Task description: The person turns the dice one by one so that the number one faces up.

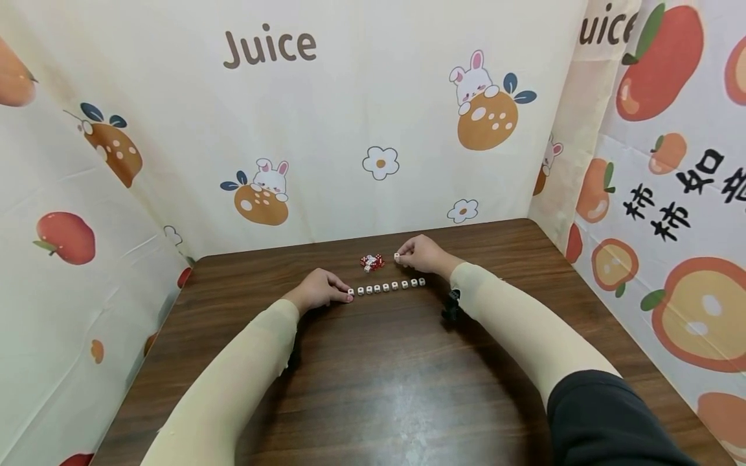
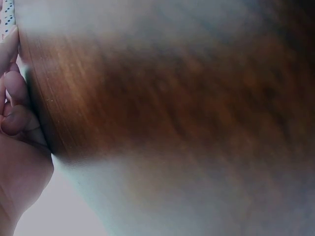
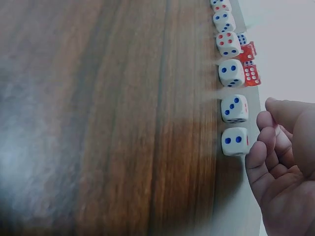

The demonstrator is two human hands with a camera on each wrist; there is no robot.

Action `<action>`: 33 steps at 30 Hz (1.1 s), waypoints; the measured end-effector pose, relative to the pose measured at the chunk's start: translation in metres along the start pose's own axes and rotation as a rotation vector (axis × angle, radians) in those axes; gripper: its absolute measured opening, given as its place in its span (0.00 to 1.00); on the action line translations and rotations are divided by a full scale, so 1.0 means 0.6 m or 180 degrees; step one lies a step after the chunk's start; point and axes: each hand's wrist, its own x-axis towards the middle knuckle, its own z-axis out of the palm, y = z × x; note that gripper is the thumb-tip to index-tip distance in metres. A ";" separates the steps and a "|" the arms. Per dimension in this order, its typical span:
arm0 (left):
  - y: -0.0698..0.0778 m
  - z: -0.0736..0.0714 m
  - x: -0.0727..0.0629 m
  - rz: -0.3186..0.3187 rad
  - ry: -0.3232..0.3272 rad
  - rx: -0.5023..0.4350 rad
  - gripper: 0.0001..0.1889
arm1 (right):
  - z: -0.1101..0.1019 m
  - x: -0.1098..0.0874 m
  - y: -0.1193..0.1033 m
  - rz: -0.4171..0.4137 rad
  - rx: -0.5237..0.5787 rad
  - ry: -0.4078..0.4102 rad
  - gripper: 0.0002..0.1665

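Observation:
A row of several white dice (image 1: 386, 287) with blue and red dots runs across the brown table. At its left end my left hand (image 1: 315, 289) pinches the last white die (image 1: 351, 292) between thumb and finger. In the left wrist view, white dice (image 2: 8, 17) show at the top left corner beside the fingertips. My right hand (image 1: 423, 254) is behind the row's right part and grips a white die (image 1: 397, 257) at its fingertips. That die is hidden in the right wrist view, where the row's dice (image 3: 235, 142) stand near the fingers.
Just left of my right hand lies a small pile of red and white dice (image 1: 371, 262), behind the row. The wooden table (image 1: 373, 375) ends at a printed curtain (image 1: 338, 129) at the back, with more curtain on both sides.

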 end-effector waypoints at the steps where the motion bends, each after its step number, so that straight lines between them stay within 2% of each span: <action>1: 0.000 0.001 0.000 -0.0003 0.0004 -0.0003 0.11 | -0.001 -0.002 0.003 0.0003 0.0012 0.0006 0.11; 9: 0.003 0.002 -0.005 0.0086 0.0032 0.0008 0.11 | -0.016 -0.014 0.027 -0.0005 0.0091 0.0042 0.13; 15: 0.002 0.004 -0.004 0.0078 0.0043 0.0007 0.11 | -0.024 -0.024 0.041 -0.0027 0.0076 0.0049 0.12; 33: 0.008 0.003 -0.010 0.0061 0.0046 0.0001 0.11 | -0.033 -0.042 0.051 -0.0111 0.0011 0.0040 0.10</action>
